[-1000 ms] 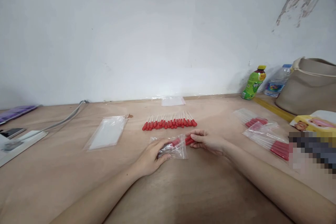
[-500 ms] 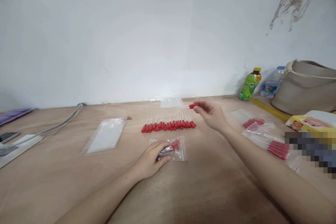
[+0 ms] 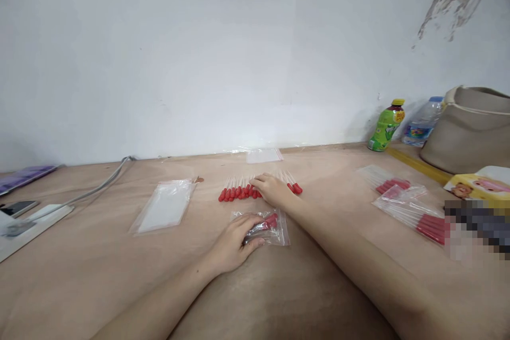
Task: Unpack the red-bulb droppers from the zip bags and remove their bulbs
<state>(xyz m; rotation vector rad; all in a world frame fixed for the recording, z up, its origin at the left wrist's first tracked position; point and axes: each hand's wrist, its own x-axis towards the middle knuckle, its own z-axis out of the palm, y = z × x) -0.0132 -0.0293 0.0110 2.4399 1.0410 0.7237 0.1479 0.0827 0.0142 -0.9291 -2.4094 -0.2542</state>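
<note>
My left hand (image 3: 235,241) is wrapped round the near side of a clear zip bag (image 3: 281,235), pressing it to the table. Red bulbs (image 3: 271,221) of droppers show inside the bag. Just beyond it lies a row of droppers (image 3: 235,193), red rubber bulbs toward me and thin clear stems toward the wall. My right hand (image 3: 271,189) reaches over the middle of this row, fingers bent down and close together at the bulbs. It hides part of the row, and I cannot make out what its fingertips grip.
A stack of flat bags (image 3: 165,204) lies left, another bag (image 3: 263,155) by the wall. Filled dropper bags (image 3: 428,226) lie right. Farther right stand a green bottle (image 3: 386,125), a water bottle (image 3: 422,122) and a grey-beige container (image 3: 464,127). A cable (image 3: 107,183) crosses the left side.
My right hand has moved left and toward me, from holding a dropper beyond the row's right end to the row's middle. My left hand stays on the bag. The view has shifted slightly.
</note>
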